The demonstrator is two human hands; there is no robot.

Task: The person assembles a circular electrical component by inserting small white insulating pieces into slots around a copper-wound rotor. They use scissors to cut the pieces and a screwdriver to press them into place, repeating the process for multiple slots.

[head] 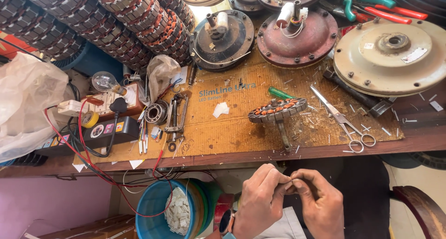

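My left hand [260, 197] and my right hand [318, 199] meet below the workbench's front edge, fingertips pinched together on something very small and thin that I cannot make out. A watch sits on my left wrist. On the cardboard sheet [232, 132] just above my hands stands a wound fan stator [277, 111] on its shaft, with a green-handled screwdriver [280, 93] behind it and scissors [344, 123] to its right.
Stacks of stator cores [107, 20] fill the back left. Several fan motor housings [297, 34] lie along the back, a cream one [390, 53] at right. A bulb tester [109, 88], bearing [157, 112], wires and plastic bag [25, 99] crowd the left. A blue bucket [162, 213] stands below.
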